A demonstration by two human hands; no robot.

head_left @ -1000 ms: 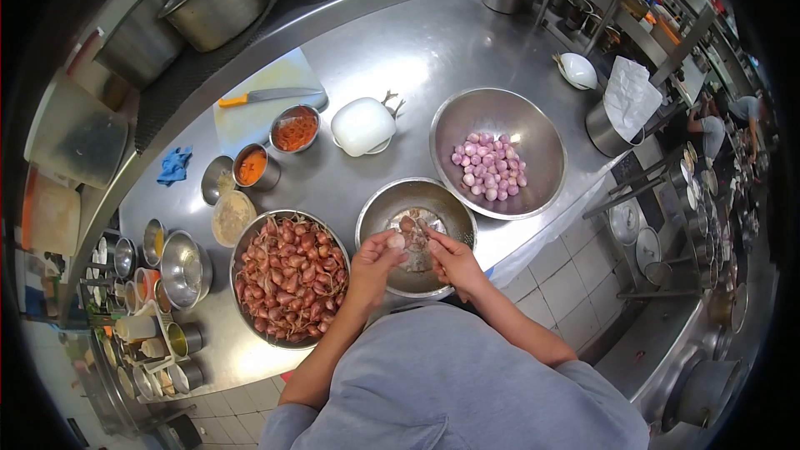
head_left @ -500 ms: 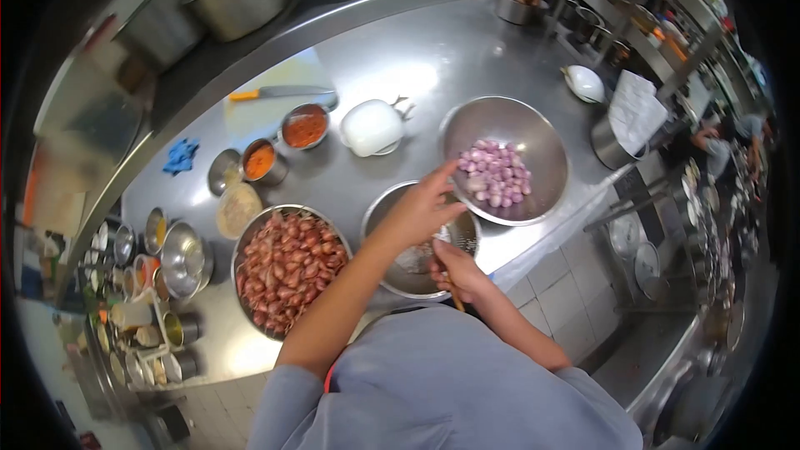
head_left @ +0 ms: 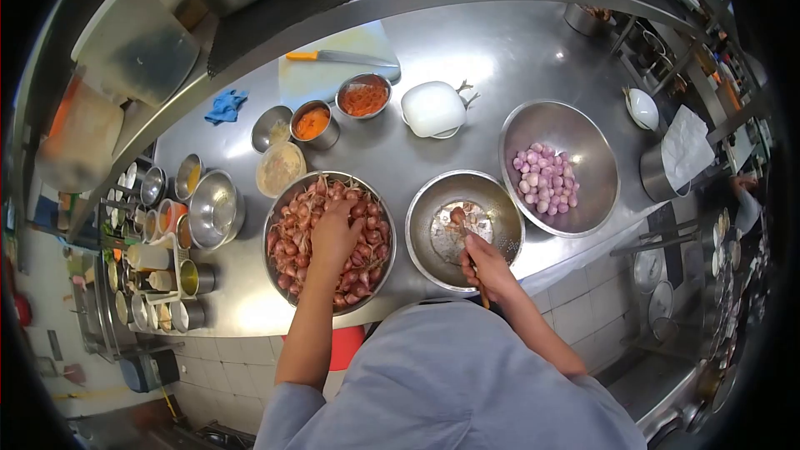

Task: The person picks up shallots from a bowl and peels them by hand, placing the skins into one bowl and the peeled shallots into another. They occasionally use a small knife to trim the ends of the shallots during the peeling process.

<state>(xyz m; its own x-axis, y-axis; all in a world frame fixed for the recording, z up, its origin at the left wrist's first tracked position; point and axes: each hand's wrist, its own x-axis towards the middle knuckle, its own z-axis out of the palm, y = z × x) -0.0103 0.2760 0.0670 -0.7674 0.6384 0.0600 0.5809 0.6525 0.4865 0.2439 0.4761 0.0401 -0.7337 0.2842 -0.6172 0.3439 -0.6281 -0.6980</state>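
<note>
My left hand (head_left: 336, 232) reaches into a steel bowl of unpeeled red shallots (head_left: 292, 237), its fingers apart and touching them. Over the near right side of the middle steel bowl (head_left: 423, 254), my right hand (head_left: 490, 268) is closed round a small brown-handled tool (head_left: 484, 297); its working end is too small to make out. A brown shallot or piece of skin (head_left: 457, 215) shows just beyond the right fingertips. Scraps and some liquid lie in the middle bowl. Peeled purple shallots (head_left: 546, 179) sit in the larger bowl (head_left: 593, 146) at the right.
A knife (head_left: 358, 58) with an orange handle lies on a cutting board (head_left: 300, 79). Nearby are cups of orange (head_left: 312, 123) and red food (head_left: 365, 100), a white rounded block (head_left: 435, 108) and a blue cloth (head_left: 226, 106). Metal bowls (head_left: 215, 210) line the left; a shelf edge crosses behind.
My left hand has moved from above the middle bowl into the unpeeled shallots. My right hand stays by the middle bowl with the tool. The view has shifted to the left.
</note>
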